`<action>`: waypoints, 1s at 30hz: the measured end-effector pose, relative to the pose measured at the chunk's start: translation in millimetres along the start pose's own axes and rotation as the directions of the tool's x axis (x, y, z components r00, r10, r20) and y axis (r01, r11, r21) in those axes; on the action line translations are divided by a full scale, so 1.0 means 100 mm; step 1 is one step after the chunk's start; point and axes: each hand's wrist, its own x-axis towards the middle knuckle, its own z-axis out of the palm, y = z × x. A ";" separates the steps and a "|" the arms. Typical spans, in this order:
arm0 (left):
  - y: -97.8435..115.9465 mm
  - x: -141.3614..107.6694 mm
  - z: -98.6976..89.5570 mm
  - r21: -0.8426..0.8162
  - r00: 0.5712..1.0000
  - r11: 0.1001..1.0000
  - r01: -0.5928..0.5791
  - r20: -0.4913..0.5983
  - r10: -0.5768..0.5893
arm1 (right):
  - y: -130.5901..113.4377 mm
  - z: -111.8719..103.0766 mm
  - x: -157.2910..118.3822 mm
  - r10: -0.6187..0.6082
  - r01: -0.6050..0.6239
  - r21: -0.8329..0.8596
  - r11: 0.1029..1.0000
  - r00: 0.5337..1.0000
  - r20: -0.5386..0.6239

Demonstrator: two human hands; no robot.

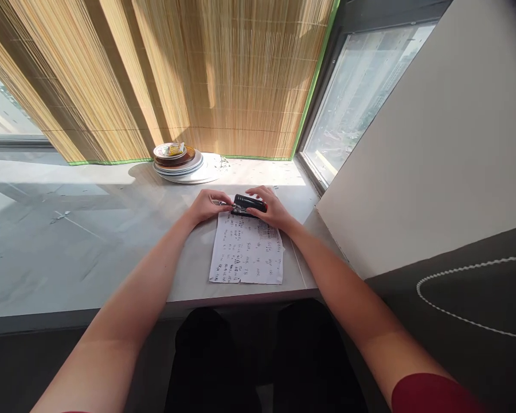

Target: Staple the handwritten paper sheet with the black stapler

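A black stapler [250, 202] lies across the top of a sheet of handwritten paper [249, 252]. Its top arm looks raised, with silvery metal showing along its inside. My right hand [274, 209] is closed around the stapler's right end, thumb along the near side and fingers over the far side. At the left end, my left hand [208, 205] pinches thumb and fingers together on a small silvery metal piece [218, 202]. The fingers partly cover that piece, so I cannot tell exactly what it is or whether it is joined to the stapler.
A stack of plates [178, 169] with a small yellow packet [176, 149] on top stands by the bamboo blind [241, 80]. A white wall [434, 143] slants down on the right, beside the window [361, 92]. The counter's front edge [241, 295] runs below the paper.
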 end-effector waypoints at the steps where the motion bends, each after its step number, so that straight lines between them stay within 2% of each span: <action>1: 0.00 0.00 0.00 0.004 1.000 1.000 0.000 -0.003 0.000 | 0.01 0.01 0.00 0.000 -0.001 0.028 1.000 1.000 0.031; 4: -0.02 0.00 0.00 0.014 1.000 1.000 0.004 -0.010 -0.004 | 0.03 0.05 0.01 0.034 -0.042 0.120 0.992 0.997 0.066; 8: -0.03 0.00 0.00 0.024 1.000 1.000 -0.002 0.001 0.002 | 0.06 0.04 0.01 0.092 -0.092 0.195 0.976 0.996 0.007; 12: 0.01 -0.02 0.00 0.053 1.000 0.999 -0.005 -0.018 0.006 | 0.07 0.00 0.01 0.137 -0.136 0.227 0.964 0.991 0.011; 19: 0.08 -0.02 0.03 0.027 0.998 0.998 -0.062 -0.018 0.062 | 0.12 -0.05 0.01 0.120 -0.111 0.268 0.957 0.993 -0.017; 25: 0.04 -0.01 0.04 0.072 0.991 0.992 -0.106 -0.069 0.111 | 0.16 -0.06 0.01 0.140 -0.130 0.277 0.952 0.990 -0.016; 30: 0.08 0.01 0.08 0.133 0.984 0.981 -0.143 -0.083 0.155 | 0.17 -0.06 0.01 0.141 -0.129 0.263 0.956 0.990 -0.029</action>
